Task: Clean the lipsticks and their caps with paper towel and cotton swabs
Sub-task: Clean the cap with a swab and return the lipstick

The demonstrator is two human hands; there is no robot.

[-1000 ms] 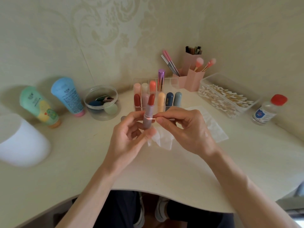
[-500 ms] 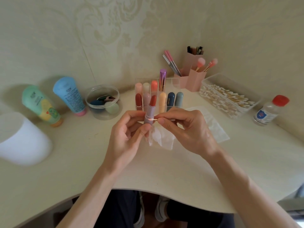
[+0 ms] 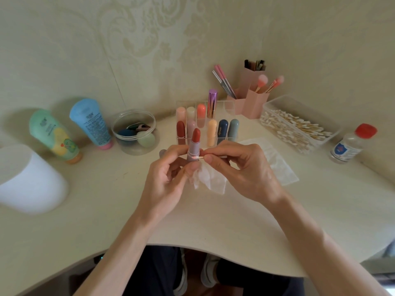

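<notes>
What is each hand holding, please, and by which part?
Left hand grips the open lipstick by its lower tube; right hand pinches a cotton swab by its stick.

Left of the grip: a white cylinder [image 3: 30, 180], green squeeze tube [image 3: 53, 135], blue squeeze tube [image 3: 92, 122] and clear round tub [image 3: 128, 148]; far right, a red-capped clear bottle [image 3: 350, 144].

left hand [image 3: 164, 178] gripping lipstick [image 3: 194, 146], cotton swab [image 3: 199, 157] touching

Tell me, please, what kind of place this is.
Probably a makeup corner at home: a row of lipsticks, makeup brushes and a heap of cotton swabs on a desk.
</notes>
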